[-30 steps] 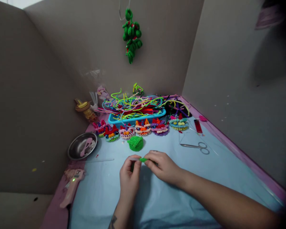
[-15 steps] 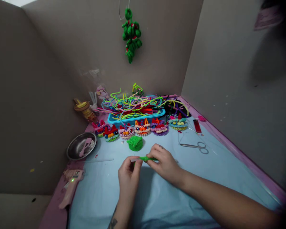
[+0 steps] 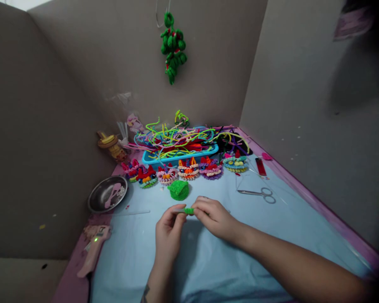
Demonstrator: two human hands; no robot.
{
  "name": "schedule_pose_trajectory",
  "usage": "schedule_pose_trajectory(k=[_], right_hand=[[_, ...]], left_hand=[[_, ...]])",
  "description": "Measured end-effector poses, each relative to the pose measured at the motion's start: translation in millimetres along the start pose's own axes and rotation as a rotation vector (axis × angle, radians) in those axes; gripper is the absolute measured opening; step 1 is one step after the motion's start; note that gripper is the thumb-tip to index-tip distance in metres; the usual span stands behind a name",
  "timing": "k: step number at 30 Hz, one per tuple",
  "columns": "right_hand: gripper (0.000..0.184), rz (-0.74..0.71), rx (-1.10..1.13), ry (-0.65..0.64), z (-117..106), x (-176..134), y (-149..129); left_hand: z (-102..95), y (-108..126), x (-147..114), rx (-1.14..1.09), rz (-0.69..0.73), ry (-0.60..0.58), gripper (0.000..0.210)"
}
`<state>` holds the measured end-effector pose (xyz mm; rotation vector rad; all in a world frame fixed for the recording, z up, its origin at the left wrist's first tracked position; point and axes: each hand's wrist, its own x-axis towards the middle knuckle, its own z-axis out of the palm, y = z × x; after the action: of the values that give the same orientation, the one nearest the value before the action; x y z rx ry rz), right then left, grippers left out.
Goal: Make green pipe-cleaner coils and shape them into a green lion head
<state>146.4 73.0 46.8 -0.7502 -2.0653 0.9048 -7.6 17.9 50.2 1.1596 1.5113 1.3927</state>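
A thin pale stick is pinched between the thumb and forefinger of my left hand. Round its right end runs a coil of green pipe cleaner, which bridges the gap between both hands. My right hand has its fingers closed on the pipe cleaner's right side; the strand inside them is mostly hidden. Just beyond my hands a rounded green fuzzy piece rests on the blue table cover. Behind it stands a row of several colourful pipe-cleaner faces.
A blue tray heaped with pipe cleaners is at the back. Scissors lie to the right, near a red lighter-like item. On the left are a metal bowl and a pink glue gun with a green light. Grey partitions enclose the table.
My right fingers have turned and shifted slightly around the green pipe cleaner. The coil beside them now appears tighter and more clearly wound. My left hand keeps its pinch on the stick.
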Motion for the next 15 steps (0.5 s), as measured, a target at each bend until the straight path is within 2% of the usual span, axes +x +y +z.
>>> schedule_pose_trajectory(k=[2,5,9,12,15], right_hand=[[0.029,0.025,0.05,-0.011,-2.4,1.6,0.2],[0.034,0.038,0.127,-0.058,-5.6,3.4,-0.6],[0.038,0.025,0.176,-0.093,-6.6,3.4,-2.2],[0.038,0.002,0.182,-0.076,-5.7,2.9,-2.0],[0.032,-0.013,0.16,-0.022,-4.5,2.4,-1.9]], left_hand=[[0.6,0.0,-1.9,-0.035,0.01,0.026,0.023],[1.4,-1.1,-4.0,-0.057,0.096,0.043,0.014],[1.0,-3.4,-4.2,0.003,0.166,-0.038,0.014],[0.0,-5.1,-4.1,0.065,0.193,-0.05,0.014],[-0.4,-6.8,-5.4,0.12,0.204,0.007,0.013]])
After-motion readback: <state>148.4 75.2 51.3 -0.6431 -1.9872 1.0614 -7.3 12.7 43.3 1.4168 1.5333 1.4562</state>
